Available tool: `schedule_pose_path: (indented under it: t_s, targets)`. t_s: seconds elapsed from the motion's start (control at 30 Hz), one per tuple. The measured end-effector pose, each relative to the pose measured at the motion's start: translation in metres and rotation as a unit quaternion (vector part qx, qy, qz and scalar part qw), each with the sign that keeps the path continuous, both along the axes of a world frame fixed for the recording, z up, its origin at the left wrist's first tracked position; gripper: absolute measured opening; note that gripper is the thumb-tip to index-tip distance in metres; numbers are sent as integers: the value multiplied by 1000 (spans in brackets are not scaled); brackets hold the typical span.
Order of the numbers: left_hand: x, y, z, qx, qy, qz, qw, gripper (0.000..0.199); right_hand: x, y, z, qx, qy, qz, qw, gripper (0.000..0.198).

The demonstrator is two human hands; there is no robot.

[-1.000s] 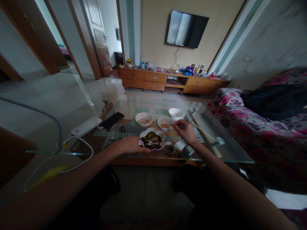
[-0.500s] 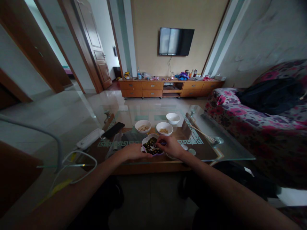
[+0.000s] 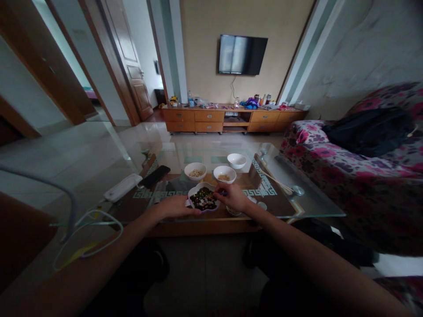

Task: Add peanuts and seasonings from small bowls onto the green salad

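Observation:
A scallop-edged bowl with a pale purple rim (image 3: 191, 189) holds a mix of dark green and light bits. My left hand (image 3: 178, 207) grips its left side, thumb along the near edge. At the bowl's right edge, my right hand (image 3: 231, 197) has its thumb and fingers pinched together; anything between them is too small to make out. Beyond stand two white bowls with pale grains, the left bowl (image 3: 195, 165) and the middle bowl (image 3: 224, 170). Farther back is a third white bowl (image 3: 236, 160). A small round dish (image 3: 234, 212) lies partly hidden below my right hand.
All this stands on a glass table (image 3: 317, 207). To the left lie a dark phone (image 3: 156, 176) and a white power strip (image 3: 122, 188) with a looping cable. Chopsticks (image 3: 276, 182) and a small round clear item (image 3: 262, 205) are on the right. A floral sofa (image 3: 363, 176) stands beyond.
The scalloped bowl and my left hand have shifted slightly left. My right hand has moved from over the contents to the bowl's right edge, uncovering more of the mix. The view has tilted slightly.

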State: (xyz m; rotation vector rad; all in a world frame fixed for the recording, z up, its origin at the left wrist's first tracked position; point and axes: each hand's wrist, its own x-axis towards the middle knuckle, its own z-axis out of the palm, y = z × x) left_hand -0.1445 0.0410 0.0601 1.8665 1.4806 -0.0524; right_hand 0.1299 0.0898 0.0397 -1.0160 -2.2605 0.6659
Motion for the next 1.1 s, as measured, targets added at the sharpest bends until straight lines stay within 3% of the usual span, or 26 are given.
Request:
schedule_pose_path:
  t_s: [0.33,0.7,1.1]
  targets:
    - [2,2,-5,7,22,-4,1000,78,2,12,-11,-5,-34,-2,999,3]
    - [6,3,2,-10,21,-6,1000,82,3,16,-19,-3,-62,16,998,5]
    - [7,3,2,0,29,-15,999,78,0,12,-11,20,-101,8,995,11]
